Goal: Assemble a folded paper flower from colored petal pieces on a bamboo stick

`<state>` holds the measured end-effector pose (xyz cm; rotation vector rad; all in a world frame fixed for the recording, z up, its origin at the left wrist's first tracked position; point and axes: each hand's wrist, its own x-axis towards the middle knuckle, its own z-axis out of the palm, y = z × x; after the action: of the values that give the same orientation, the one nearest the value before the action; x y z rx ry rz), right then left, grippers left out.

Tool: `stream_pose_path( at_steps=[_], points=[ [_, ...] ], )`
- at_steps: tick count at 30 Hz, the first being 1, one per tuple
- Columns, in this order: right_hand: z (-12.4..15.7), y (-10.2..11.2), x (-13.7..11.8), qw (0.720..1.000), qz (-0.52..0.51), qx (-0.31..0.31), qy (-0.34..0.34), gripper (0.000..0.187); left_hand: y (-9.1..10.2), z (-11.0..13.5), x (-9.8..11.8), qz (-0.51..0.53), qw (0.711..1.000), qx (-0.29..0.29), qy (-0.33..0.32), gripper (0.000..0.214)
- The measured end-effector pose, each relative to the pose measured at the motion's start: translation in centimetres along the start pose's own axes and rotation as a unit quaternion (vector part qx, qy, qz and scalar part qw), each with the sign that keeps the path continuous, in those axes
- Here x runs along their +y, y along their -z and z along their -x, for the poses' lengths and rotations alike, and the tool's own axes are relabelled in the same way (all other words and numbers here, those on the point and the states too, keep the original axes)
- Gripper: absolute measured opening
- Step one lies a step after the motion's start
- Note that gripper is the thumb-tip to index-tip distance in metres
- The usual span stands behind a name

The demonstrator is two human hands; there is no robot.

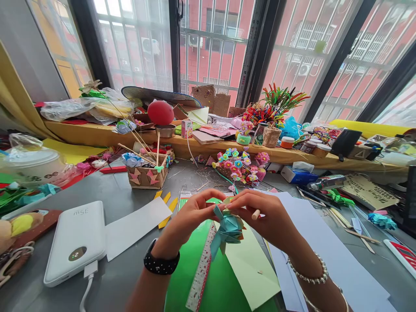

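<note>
Head-worn, downward, close above paper flower (228, 228)

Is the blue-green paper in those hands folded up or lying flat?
Folded: the blue-green paper shows creased, pointed flaps, held up by the left hand and right hand.

The teal paper flower (228, 228) hangs between my left hand (191, 214) and my right hand (268, 219), pinched at its top by both sets of fingertips, with its folded pointed petals spreading downward. A pale wooden stick (255, 214) lies across my right palm, its blunt end poking out below the fingers.
</note>
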<state>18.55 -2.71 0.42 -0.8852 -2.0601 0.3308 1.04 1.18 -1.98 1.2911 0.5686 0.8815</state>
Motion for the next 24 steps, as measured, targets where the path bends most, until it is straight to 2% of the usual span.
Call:
stream_pose_path(
  at_steps=[6, 15, 24],
  points=[
    [-0.1, 0.0, -0.1, 0.999, 0.02, -0.036, -0.021, 0.018, 0.1, -0.3, -0.3, -0.009, 1.0, 0.004, 0.01, 0.02],
    [0.0, -0.3, -0.1, 0.998, 0.054, -0.009, -0.007, 0.008, -0.2, -0.2, 0.1, 0.004, 0.998, 0.032, 0.051, 0.02],
    [0.2, -1.2, 0.7, 0.989, 0.114, 0.041, 0.09, 0.008, -0.4, -0.2, 0.0, 0.051, 0.996, 0.053, 0.058, 0.02]
  ],
)
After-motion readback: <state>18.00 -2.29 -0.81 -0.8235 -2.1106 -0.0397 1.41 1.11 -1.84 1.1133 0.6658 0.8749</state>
